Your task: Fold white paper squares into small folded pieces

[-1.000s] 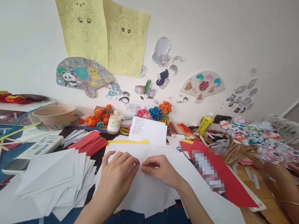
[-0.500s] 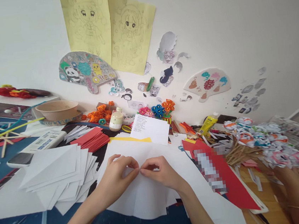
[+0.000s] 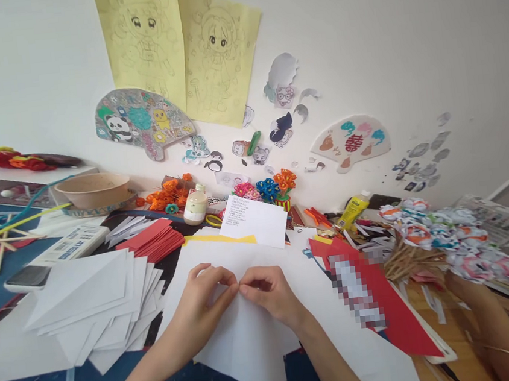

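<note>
Both hands meet at the middle of a large white paper sheet point(image 3: 248, 349), thumbs and forefingers pinched together close side by side. My left hand point(image 3: 213, 298) is closed on the sheet at a raised crease. On the other side of that crease my right hand point(image 3: 267, 292) pinches the paper as well. The sheet's near part curves down past the table's front edge. Under it lies more white paper point(image 3: 307, 257). A small white card with handwriting point(image 3: 257, 220) lies just behind the hands. To the left, folded white papers point(image 3: 92, 292) lie in a loose stack.
Red paper strips point(image 3: 155, 240), a glue bottle point(image 3: 195, 204) and a tan bowl point(image 3: 95, 189) stand behind on the left. At right are a red sheet point(image 3: 398, 302), a yellow bottle point(image 3: 352, 212), paper flowers on sticks point(image 3: 441, 234) and another person's arm point(image 3: 499, 316).
The pinched sheet is lifted a little and bends more, its near edge hanging lower and nearer me. Both hands keep their pinch. The other person's hand at right has shifted under the paper flowers.
</note>
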Demonstrator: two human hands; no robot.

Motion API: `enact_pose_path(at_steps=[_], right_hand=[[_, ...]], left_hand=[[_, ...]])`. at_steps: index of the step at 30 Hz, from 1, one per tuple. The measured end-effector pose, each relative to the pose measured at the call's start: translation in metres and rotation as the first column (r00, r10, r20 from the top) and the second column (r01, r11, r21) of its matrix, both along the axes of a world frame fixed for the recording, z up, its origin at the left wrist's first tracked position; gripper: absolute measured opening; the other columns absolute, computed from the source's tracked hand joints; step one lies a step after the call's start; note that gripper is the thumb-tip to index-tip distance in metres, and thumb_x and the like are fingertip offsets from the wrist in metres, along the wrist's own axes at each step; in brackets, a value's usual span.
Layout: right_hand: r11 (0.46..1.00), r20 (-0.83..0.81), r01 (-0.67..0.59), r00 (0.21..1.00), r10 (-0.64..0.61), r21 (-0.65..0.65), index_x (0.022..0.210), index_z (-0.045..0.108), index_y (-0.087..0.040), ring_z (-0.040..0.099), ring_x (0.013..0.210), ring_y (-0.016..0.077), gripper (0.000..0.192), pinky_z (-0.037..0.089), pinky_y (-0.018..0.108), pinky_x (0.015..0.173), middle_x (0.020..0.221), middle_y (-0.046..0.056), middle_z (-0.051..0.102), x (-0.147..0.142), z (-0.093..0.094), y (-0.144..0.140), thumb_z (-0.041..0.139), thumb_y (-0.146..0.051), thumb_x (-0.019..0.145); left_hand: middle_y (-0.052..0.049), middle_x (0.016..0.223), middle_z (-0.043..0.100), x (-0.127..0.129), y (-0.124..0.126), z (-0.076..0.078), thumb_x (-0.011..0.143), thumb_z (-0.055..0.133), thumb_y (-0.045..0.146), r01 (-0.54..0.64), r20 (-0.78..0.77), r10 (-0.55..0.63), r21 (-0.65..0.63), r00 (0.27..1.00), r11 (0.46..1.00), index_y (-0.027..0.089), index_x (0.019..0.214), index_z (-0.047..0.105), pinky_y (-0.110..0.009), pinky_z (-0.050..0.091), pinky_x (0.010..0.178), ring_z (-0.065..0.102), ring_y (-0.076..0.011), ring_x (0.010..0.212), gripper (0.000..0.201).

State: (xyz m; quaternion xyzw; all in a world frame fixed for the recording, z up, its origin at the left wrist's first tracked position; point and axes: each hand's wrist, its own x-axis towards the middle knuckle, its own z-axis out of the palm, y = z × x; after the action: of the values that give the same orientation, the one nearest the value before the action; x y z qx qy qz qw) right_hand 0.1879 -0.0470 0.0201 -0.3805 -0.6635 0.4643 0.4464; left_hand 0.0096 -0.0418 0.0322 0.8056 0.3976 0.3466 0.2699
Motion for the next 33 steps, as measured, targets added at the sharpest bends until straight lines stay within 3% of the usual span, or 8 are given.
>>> enact_pose_path(at_steps=[5,8,11,14,19,24,27,33], right_hand=[[1.000,0.051,0.001,0.999,-0.001,0.001,0.074,0.062,-0.017,0.052,0.068,0.0136,0.015,0.040,0.025,0.062,0.071,0.000,0.058,0.000,0.003,-0.002,0.055,-0.027,0.084],[0.984,0.263,0.053,0.960,-0.098,0.171,0.080,0.062,-0.019,0.054,0.074,0.0159,0.016,0.042,0.028,0.070,0.077,0.002,0.061,0.003,0.004,-0.002,0.051,-0.028,0.087],[0.879,0.471,0.139,0.800,-0.371,0.455,0.077,0.060,-0.019,0.052,0.081,0.0180,0.016,0.037,0.034,0.081,0.078,0.003,0.061,0.007,-0.001,0.003,0.049,-0.023,0.088],[0.784,0.527,0.231,0.629,-0.572,0.576,0.075,0.058,-0.019,0.051,0.084,0.0188,0.016,0.036,0.034,0.081,0.082,0.003,0.061,0.011,-0.015,0.014,0.048,-0.020,0.087],[0.753,0.551,0.308,0.531,-0.644,0.582,0.076,0.060,-0.020,0.052,0.090,0.0211,0.011,0.036,0.036,0.086,0.089,0.005,0.062,0.013,-0.043,0.032,0.052,-0.020,0.083],[0.732,0.525,0.337,0.528,-0.668,0.592,0.125,0.046,-0.020,0.043,0.119,0.0230,0.040,0.031,0.040,0.100,0.126,0.009,0.052,0.016,-0.065,0.042,0.045,-0.022,0.086],[0.762,0.597,0.348,0.476,-0.646,0.547,0.136,0.032,-0.018,0.032,0.130,0.0236,0.051,0.026,0.041,0.104,0.140,0.010,0.038,0.019,-0.074,0.046,0.042,-0.026,0.087],[0.806,0.693,0.339,0.413,-0.591,0.485,0.137,0.031,-0.018,0.023,0.134,0.0248,0.049,0.021,0.042,0.106,0.145,0.010,0.030,0.022,-0.080,0.046,0.036,-0.033,0.091]], left_hand=[[0.002,0.078,0.064,-0.001,0.002,-0.001,0.087,0.042,0.035,-0.020,0.050,0.020,0.002,0.999,1.000,0.023,0.078,0.055,-0.037,0.032,0.097,0.056,-0.0164,0.081,0.020],[0.001,0.081,0.066,-0.006,0.009,-0.005,0.086,0.043,0.037,-0.044,0.004,0.044,-0.024,0.999,0.999,0.023,0.078,0.059,-0.033,0.037,0.088,0.057,-0.0177,0.082,0.022],[0.000,0.082,0.068,-0.013,0.020,-0.013,0.083,0.046,0.038,-0.120,-0.112,0.120,0.005,0.986,0.993,0.023,0.079,0.062,-0.035,0.036,0.086,0.059,-0.0189,0.081,0.022],[-0.002,0.080,0.069,-0.015,0.033,-0.023,0.082,0.045,0.042,-0.221,-0.235,0.227,0.051,0.945,0.974,0.024,0.083,0.064,-0.038,0.032,0.088,0.060,-0.0213,0.079,0.026],[-0.001,0.064,0.064,-0.009,0.049,-0.038,0.079,0.044,0.046,-0.370,-0.364,0.342,-0.008,0.866,0.929,0.021,0.085,0.064,-0.033,0.032,0.071,0.059,-0.0220,0.068,0.033],[-0.001,0.060,0.061,-0.002,0.050,-0.052,0.081,0.040,0.044,-0.450,-0.353,0.433,0.038,0.829,0.892,0.019,0.063,0.056,-0.031,0.028,0.067,0.055,-0.0188,0.062,0.035],[-0.002,0.059,0.060,-0.001,0.047,-0.057,0.082,0.038,0.041,-0.460,-0.334,0.464,0.095,0.821,0.883,0.019,0.060,0.053,-0.032,0.027,0.068,0.055,-0.0198,0.064,0.034],[-0.003,0.060,0.061,-0.002,0.043,-0.058,0.081,0.039,0.035,-0.448,-0.330,0.457,0.106,0.826,0.888,0.019,0.061,0.055,-0.032,0.027,0.070,0.057,-0.0217,0.071,0.030]])
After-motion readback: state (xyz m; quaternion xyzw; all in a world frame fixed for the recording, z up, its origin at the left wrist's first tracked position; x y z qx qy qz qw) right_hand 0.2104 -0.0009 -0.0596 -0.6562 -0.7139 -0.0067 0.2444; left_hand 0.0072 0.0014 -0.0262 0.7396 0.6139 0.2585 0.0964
